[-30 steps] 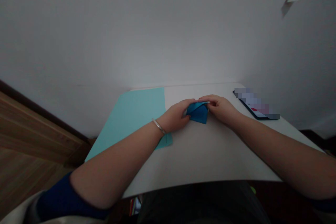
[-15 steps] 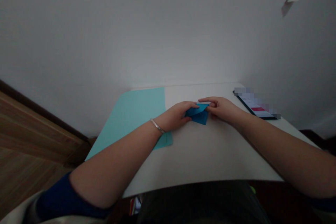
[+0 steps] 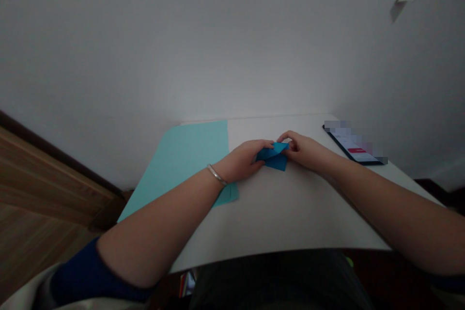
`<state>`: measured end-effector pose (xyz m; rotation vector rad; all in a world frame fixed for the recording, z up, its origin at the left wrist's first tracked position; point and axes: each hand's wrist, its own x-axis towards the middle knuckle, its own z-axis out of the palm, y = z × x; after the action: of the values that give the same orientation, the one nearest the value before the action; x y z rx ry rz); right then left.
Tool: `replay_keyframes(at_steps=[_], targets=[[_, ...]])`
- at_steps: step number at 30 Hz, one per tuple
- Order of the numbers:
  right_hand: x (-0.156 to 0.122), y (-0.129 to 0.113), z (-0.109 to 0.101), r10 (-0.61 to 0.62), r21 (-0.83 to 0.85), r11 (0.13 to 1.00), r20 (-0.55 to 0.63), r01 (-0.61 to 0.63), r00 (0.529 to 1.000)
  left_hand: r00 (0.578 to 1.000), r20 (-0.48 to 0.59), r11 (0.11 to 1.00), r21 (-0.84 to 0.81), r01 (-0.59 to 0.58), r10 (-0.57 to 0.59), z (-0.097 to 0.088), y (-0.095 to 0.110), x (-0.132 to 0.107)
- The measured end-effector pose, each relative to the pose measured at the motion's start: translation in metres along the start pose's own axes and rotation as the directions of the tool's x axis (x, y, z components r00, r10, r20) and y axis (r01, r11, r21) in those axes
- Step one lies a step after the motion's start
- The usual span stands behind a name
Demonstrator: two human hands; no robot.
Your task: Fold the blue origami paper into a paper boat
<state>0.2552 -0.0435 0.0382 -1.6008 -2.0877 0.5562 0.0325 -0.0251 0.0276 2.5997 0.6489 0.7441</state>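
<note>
The folded blue paper (image 3: 273, 157) lies mid-bench (image 3: 290, 213), clamped between your hands. Your left hand (image 3: 244, 161) grips its left side. Your right hand (image 3: 303, 150) pinches its right corner, forefinger now curled, straight half a second ago. A teal sheet (image 3: 189, 160) lies under your left wrist; the phone (image 3: 354, 147) is well apart.

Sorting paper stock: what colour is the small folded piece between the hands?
Deep blue folded paper, head view.

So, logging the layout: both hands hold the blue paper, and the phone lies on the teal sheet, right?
No. Head view: the phone lies on the table, off the teal sheet. The left hand and right hand do hold the blue paper.
</note>
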Motion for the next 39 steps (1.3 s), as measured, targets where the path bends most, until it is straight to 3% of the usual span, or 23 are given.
replay_keyframes(at_steps=[5, 8, 12, 16, 21, 28, 35, 39], targets=[[0.002, 0.009, 0.004, -0.041, 0.06, 0.997, -0.037, 0.043, 0.998, 1.0, 0.007, 0.999, 0.046, -0.002, 0.002, -0.001, 0.0, -0.001], [0.006, 0.018, 0.006, -0.121, 0.167, 0.979, 0.026, 0.115, 0.992, 1.0, 0.022, 0.998, 0.066, -0.022, 0.02, -0.001, 0.0, 0.0], [0.01, 0.023, 0.005, -0.127, 0.336, 0.939, 0.13, 0.077, 0.983, 0.996, 0.051, 0.994, 0.07, -0.082, 0.078, -0.001, -0.001, 0.0], [0.009, 0.02, 0.001, -0.115, 0.387, 0.921, 0.17, 0.041, 0.979, 0.991, 0.065, 0.988, 0.093, -0.121, 0.116, 0.0, -0.001, 0.0], [0.007, 0.016, -0.007, -0.05, 0.292, 0.956, 0.223, -0.018, 0.974, 0.988, 0.114, 0.971, 0.202, -0.13, 0.108, 0.0, -0.001, -0.003], [0.004, 0.009, -0.006, -0.016, 0.117, 0.993, 0.164, -0.003, 0.986, 0.971, 0.235, 0.959, 0.258, -0.114, 0.052, -0.003, 0.004, -0.004], [-0.001, -0.001, 0.002, -0.045, -0.072, 0.996, 0.158, 0.057, 0.986, 0.976, 0.219, 0.974, 0.223, -0.043, -0.007, -0.005, 0.007, -0.003], [-0.002, -0.006, 0.0, -0.159, -0.136, 0.973, 0.188, 0.186, 0.969, 0.979, 0.199, 0.978, 0.207, -0.005, -0.038, -0.004, 0.007, -0.003]])
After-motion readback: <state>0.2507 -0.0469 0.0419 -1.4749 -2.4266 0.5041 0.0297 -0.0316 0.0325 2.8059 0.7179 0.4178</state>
